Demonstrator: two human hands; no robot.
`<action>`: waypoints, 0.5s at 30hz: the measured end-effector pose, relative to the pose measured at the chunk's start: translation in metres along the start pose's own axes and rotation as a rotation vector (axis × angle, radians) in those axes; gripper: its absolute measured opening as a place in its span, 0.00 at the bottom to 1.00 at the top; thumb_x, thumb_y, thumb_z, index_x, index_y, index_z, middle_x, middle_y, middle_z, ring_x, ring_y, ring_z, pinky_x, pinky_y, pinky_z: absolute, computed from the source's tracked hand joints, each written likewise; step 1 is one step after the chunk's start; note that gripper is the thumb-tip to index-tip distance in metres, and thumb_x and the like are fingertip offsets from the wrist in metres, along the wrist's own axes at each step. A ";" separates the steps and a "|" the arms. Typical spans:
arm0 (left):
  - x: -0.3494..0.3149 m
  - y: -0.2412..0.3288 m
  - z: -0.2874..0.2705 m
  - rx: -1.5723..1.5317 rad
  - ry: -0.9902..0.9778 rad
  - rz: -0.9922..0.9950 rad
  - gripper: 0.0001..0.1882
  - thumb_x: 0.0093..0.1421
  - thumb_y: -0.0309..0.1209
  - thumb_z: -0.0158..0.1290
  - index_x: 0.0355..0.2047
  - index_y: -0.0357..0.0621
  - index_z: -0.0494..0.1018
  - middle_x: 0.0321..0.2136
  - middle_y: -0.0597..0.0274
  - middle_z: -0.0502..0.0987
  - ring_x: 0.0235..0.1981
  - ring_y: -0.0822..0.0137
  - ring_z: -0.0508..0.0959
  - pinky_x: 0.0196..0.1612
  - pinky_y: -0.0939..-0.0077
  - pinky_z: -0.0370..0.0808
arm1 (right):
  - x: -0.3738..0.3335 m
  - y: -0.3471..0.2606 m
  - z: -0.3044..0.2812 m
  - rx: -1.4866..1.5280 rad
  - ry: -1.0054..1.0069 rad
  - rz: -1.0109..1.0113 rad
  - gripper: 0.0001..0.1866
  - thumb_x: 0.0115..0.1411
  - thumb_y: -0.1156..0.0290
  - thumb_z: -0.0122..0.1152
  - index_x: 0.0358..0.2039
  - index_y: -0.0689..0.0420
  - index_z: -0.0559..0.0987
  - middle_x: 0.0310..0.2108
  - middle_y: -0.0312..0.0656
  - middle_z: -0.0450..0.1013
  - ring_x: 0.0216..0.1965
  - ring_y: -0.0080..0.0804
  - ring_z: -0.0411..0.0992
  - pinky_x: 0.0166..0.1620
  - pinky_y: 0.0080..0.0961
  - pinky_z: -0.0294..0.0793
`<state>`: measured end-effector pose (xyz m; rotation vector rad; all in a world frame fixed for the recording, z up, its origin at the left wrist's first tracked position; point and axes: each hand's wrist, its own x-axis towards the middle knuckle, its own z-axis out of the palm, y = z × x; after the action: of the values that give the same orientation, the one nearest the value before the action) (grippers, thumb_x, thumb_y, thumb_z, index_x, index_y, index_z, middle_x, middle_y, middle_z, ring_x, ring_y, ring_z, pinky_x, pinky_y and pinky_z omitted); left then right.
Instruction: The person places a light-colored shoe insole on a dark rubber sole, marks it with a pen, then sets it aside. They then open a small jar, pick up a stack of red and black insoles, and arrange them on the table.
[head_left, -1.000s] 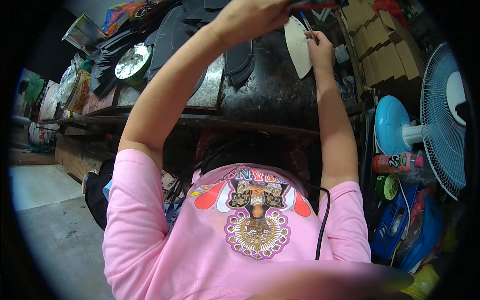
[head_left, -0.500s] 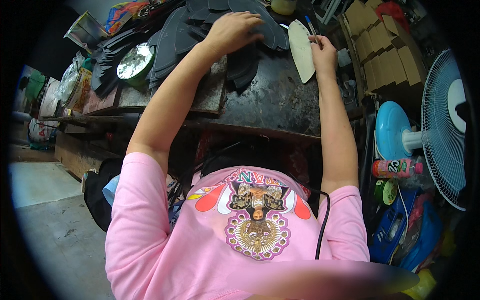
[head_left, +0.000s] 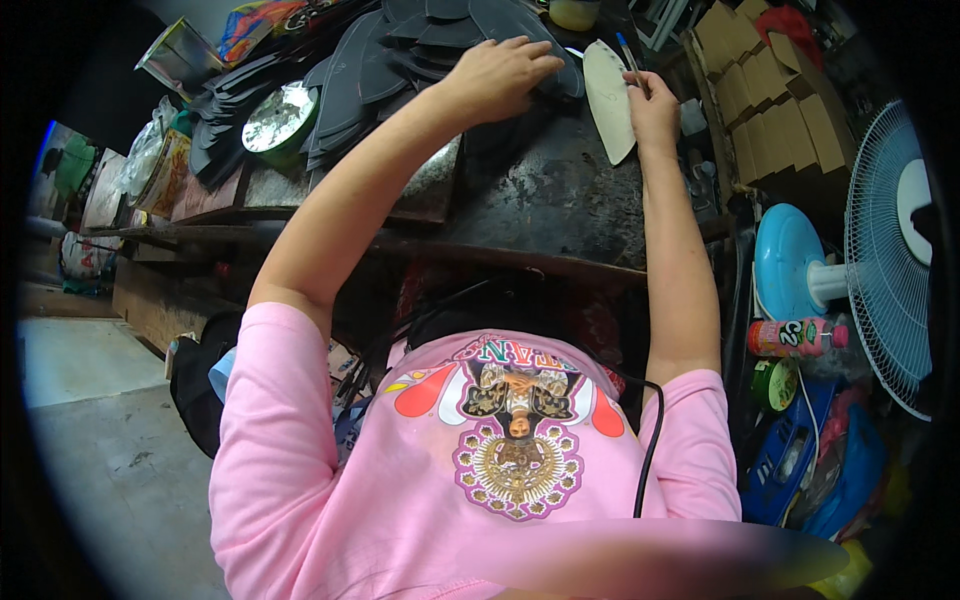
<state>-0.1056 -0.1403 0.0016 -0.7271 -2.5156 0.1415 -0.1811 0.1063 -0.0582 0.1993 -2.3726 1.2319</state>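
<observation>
My left hand point(head_left: 503, 78) is over the dark grey, leaf-shaped cut pieces point(head_left: 350, 75) piled on the dark workbench point(head_left: 545, 210). Its fingers reach out to the right, and I see nothing held in them. To the right, my right hand point(head_left: 655, 115) pinches a pen with a blue end point(head_left: 629, 58), which points up and away. Beside those fingers lies a whitish, pointed flat template point(head_left: 609, 105); whether the fingertips also touch it I cannot tell.
A round shiny-topped tin point(head_left: 278, 120) stands among the stacks at the left. Small brown cardboard boxes point(head_left: 770, 110) fill the right side, above a white fan point(head_left: 890, 260) and a pink bottle point(head_left: 795, 337). A yellowish container point(head_left: 574, 12) sits at the back.
My left hand has shifted to the right and slightly nearer over the dark pieces. The right hand still holds the pen beside the template.
</observation>
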 end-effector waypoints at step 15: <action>0.005 0.017 0.031 0.050 0.092 0.051 0.22 0.55 0.34 0.58 0.52 0.50 0.74 0.51 0.65 0.76 0.54 0.61 0.76 0.50 0.61 0.75 | -0.007 0.000 -0.005 -0.044 -0.019 0.055 0.12 0.58 0.64 0.57 0.40 0.40 0.84 0.34 0.36 0.81 0.37 0.40 0.79 0.39 0.36 0.76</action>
<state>-0.1167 -0.1216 -0.0271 -0.7603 -2.3991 0.1837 -0.1734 0.1092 -0.0587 0.1336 -2.4335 1.2064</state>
